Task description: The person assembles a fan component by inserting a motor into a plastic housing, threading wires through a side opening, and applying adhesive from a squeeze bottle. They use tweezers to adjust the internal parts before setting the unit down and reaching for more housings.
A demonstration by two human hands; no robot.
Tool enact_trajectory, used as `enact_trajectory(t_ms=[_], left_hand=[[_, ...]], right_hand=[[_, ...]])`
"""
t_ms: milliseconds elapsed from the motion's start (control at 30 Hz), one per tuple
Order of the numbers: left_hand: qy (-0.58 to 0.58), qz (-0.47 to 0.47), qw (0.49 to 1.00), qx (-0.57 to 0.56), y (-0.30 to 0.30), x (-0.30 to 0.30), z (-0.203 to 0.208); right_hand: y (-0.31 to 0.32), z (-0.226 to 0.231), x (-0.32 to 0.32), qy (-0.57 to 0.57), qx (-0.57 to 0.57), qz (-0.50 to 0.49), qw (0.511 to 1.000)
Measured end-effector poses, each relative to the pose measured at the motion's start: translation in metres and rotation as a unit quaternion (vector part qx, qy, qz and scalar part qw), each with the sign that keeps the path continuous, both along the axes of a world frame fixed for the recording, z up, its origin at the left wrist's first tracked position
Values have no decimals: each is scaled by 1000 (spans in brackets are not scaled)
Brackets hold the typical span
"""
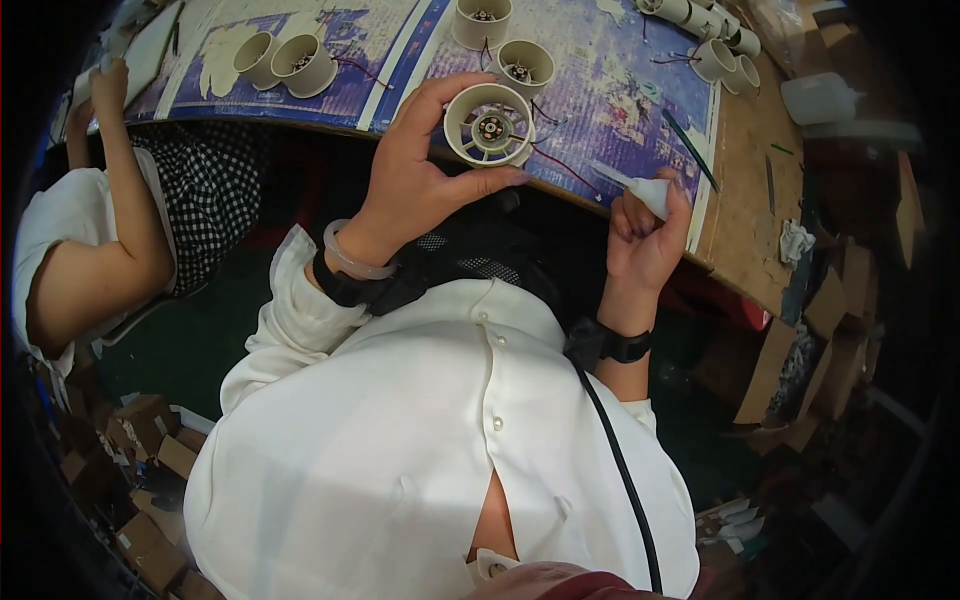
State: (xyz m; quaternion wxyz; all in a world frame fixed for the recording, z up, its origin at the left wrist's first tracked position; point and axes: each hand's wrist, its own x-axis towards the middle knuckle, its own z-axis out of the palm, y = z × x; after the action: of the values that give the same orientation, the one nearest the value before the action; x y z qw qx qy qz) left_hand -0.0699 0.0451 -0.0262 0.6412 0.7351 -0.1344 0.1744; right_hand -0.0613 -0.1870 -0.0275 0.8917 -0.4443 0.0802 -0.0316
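Note:
Between the thumb and fingers of my left hand point(415, 165) is a round cream plastic fan housing point(454, 128), held at the table's near edge. Its open end faces up, showing spokes and a motor hub point(491, 128) in the middle. A dark red wire point(565, 165) trails from it to the right. My right hand point(645, 225) is closed around a small white glue bottle point(651, 192), whose thin pointed nozzle point(612, 175) is aimed left toward the housing, apart from it. Just beyond my left hand stand two similar housings point(541, 68) with motors inside.
Two more housings point(318, 78) stand on the table's left part, and several lie at the far right point(715, 62). A green stick point(690, 150) lies right of my right hand. A white container point(820, 98) stands beyond it. At left sits a co-worker point(100, 220). Cardboard boxes point(150, 530) lie on the floor.

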Motion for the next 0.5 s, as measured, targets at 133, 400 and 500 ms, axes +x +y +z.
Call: enact_trajectory(t_ms=[133, 400, 500], left_hand=[[-10, 6, 999, 38, 0, 0, 1], [-7, 12, 1000, 26, 1, -1, 0], [-12, 13, 999, 40, 2, -1, 1]], right_hand=[[0, 1, 0, -2, -16, 7, 1000], [2, -1, 0, 7, -16, 11, 1000], [2, -1, 0, 10, -17, 6, 1000]])
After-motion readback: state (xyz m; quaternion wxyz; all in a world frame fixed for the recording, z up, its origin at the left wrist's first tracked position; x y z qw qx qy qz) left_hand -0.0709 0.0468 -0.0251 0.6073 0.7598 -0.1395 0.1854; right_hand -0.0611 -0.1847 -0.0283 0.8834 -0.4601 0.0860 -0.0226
